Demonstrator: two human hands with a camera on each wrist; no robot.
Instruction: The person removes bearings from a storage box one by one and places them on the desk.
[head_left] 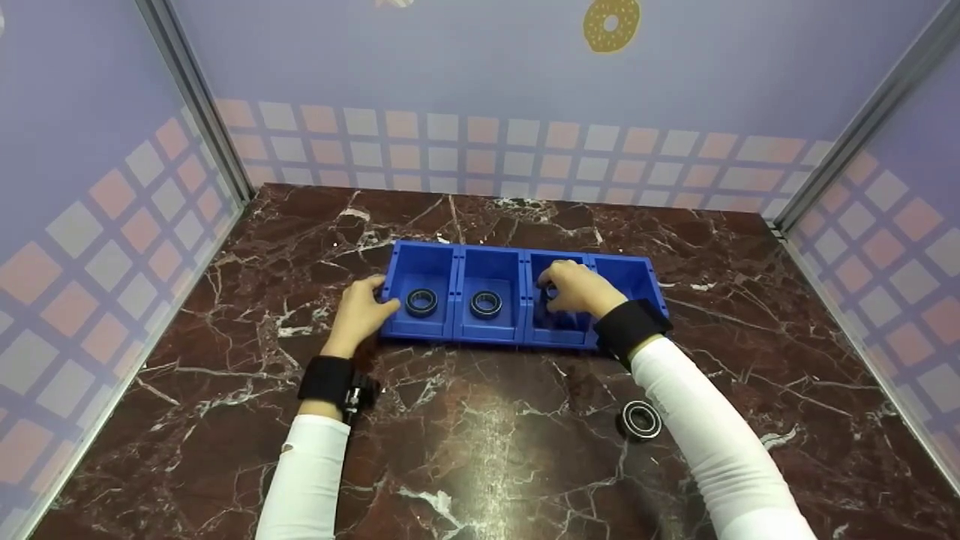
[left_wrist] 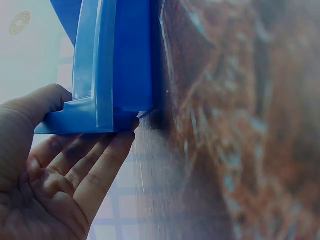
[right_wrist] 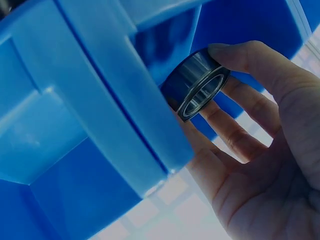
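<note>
A row of blue bins (head_left: pixel 487 341) sits side by side on the marbled table. My left hand (head_left: pixel 358 313) grips the outer wall of the leftmost bin, thumb on one side and fingers on the other; the left wrist view shows this wall (left_wrist: pixel 102 75) between them. Inside the third bin from the left, my right hand (head_left: pixel 576 288) pinches a ball bearing (right_wrist: pixel 197 82) between thumb and fingers, tilted beside the bin's divider. One bearing (head_left: pixel 421 314) lies flat in the first bin, another (head_left: pixel 486 316) in the second.
Another bearing (head_left: pixel 640 420) lies on the table (head_left: pixel 465 450) in front of the bins, close to the right forearm. The rightmost bin (head_left: pixel 634 281) is partly covered by the right hand and wrist strap. Patterned walls (head_left: pixel 480 142) enclose the table at the back and sides.
</note>
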